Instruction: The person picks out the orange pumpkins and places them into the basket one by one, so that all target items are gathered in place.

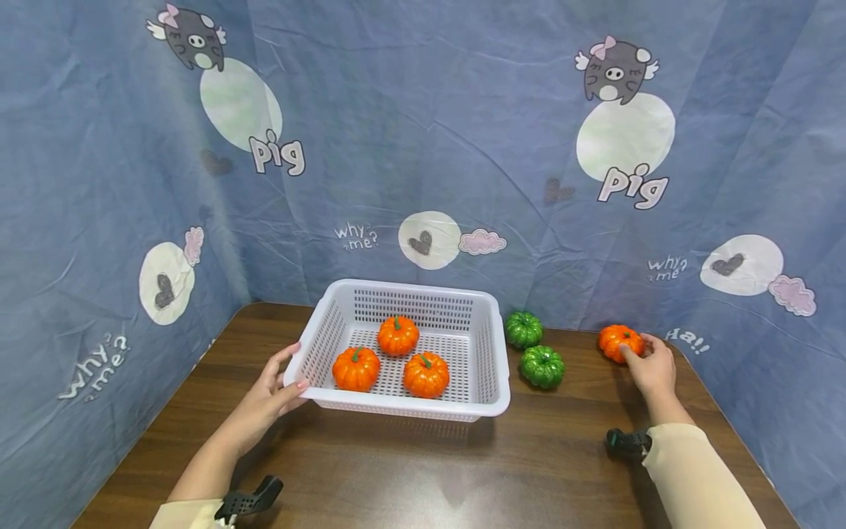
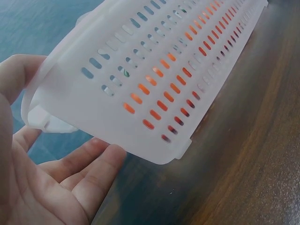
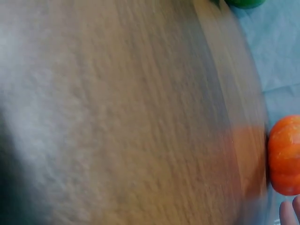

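My left hand [image 1: 267,389] grips the left rim of a white plastic basket [image 1: 403,402] with slotted walls. In the left wrist view, that hand [image 2: 61,178] has its thumb and fingers about the corner of the basket [image 2: 79,108]. Inside the basket lie three small orange pumpkins with green stems, one at the back [image 1: 398,336]. At the table's far right, my right hand [image 1: 654,371] holds another orange pumpkin [image 1: 617,343], thumb at its front and fingers at its right side. The right wrist view shows only fingertips [image 3: 288,213] beside this pumpkin [image 3: 286,154].
Two green pumpkins, one behind [image 1: 523,329] and one in front [image 1: 543,366], sit just right of the basket. A brown wooden table [image 1: 396,470] carries everything. Blue printed cloth [image 1: 463,147] hangs close along the table's back and sides.
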Available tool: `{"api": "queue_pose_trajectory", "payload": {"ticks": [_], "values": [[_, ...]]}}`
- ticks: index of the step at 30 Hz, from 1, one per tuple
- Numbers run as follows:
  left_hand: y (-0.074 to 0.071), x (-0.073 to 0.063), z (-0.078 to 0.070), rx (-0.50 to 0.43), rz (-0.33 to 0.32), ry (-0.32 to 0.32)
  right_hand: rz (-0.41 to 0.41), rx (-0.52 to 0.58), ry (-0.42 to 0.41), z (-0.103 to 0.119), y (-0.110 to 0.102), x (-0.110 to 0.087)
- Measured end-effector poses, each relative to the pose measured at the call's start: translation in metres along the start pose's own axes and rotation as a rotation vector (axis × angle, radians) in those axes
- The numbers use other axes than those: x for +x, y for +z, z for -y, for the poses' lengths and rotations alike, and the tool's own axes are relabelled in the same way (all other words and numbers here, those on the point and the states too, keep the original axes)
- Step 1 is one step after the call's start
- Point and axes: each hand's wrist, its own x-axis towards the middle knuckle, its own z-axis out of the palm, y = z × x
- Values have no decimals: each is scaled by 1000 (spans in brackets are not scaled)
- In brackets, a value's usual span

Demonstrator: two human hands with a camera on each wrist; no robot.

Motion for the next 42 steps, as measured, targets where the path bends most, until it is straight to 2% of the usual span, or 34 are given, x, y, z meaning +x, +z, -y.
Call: {"api": "queue_pose_trajectory", "payload": {"ticks": [10, 20, 42], "values": [[0, 0, 0, -2, 1, -1, 102, -43, 29, -4, -1, 5], [1, 0, 0, 1, -9, -7, 156, -1, 39, -4, 1, 8], [0, -1, 0, -4, -4, -5, 142, 35, 48, 0, 1, 1]]}}
